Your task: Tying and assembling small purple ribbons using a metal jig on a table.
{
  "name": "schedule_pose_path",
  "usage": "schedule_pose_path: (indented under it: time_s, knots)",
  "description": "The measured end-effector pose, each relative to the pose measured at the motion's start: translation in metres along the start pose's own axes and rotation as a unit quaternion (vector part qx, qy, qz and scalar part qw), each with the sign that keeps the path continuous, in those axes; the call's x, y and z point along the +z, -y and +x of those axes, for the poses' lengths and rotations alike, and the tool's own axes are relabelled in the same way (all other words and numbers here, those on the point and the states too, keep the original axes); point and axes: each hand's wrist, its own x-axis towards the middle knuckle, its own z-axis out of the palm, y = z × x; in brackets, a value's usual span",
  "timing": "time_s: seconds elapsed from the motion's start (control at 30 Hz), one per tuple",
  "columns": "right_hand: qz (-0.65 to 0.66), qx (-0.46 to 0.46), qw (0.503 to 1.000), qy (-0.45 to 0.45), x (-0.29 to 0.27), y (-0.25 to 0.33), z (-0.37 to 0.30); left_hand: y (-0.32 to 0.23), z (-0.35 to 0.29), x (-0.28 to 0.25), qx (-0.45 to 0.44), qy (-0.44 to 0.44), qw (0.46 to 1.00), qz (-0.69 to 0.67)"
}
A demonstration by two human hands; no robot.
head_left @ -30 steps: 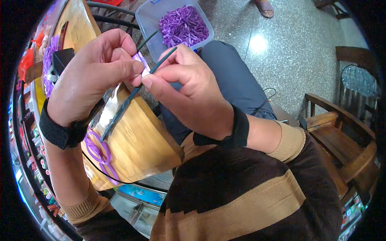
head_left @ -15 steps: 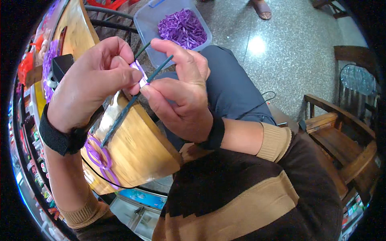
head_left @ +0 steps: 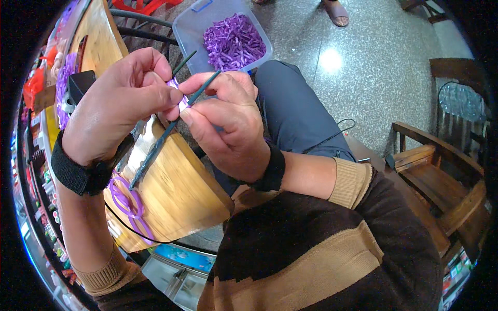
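Note:
My left hand (head_left: 132, 98) is closed, thumb and fingers pinching a small purple-and-white strip (head_left: 184, 103). My right hand (head_left: 228, 122) meets it from the other side, its thumb tip against the strip's lower end and its index finger bent in close. Between the hands runs a slim dark teal tool (head_left: 150, 158) that looks like tweezers. Its two thin ends stick out above the fingers, apart from each other, and its long body slants down over the table edge. My fingers hide where tool and strip meet.
A wooden table (head_left: 176, 192) bears linked purple loops (head_left: 136, 205) and a black cord. A clear plastic bin (head_left: 187, 31) of purple strips stands on the floor beyond my knee. Wooden chairs (head_left: 441, 171) stand at the right; another person's sandalled foot (head_left: 338, 14) shows at the top.
My right index finger has come down from its raised pose and curled in near the strip. The right hand has shifted slightly left; my left hand has stayed nearly in place.

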Motion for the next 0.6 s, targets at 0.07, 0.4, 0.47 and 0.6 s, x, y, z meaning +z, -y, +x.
schedule_pose_path:
  time_s: [0.07, 0.4, 0.47, 0.6]
  knots:
    - [0.012, 0.000, 1.000, -0.004, 0.001, 0.000, 0.000, 0.001, -0.001, -0.001, 0.004, 0.001, 1.000, -0.007]
    - [0.180, 0.125, 0.976, 0.014, 0.007, 0.010, -0.004, -0.003, -0.010, -0.002, -0.018, -0.024, 0.999, 0.023]
    - [0.203, 0.150, 0.968, 0.012, 0.007, 0.012, -0.004, 0.000, -0.008, -0.004, -0.013, -0.019, 0.999, 0.025]
    - [0.277, 0.208, 0.938, 0.003, 0.008, 0.016, -0.005, 0.004, -0.013, -0.005, 0.005, -0.007, 1.000, 0.025]
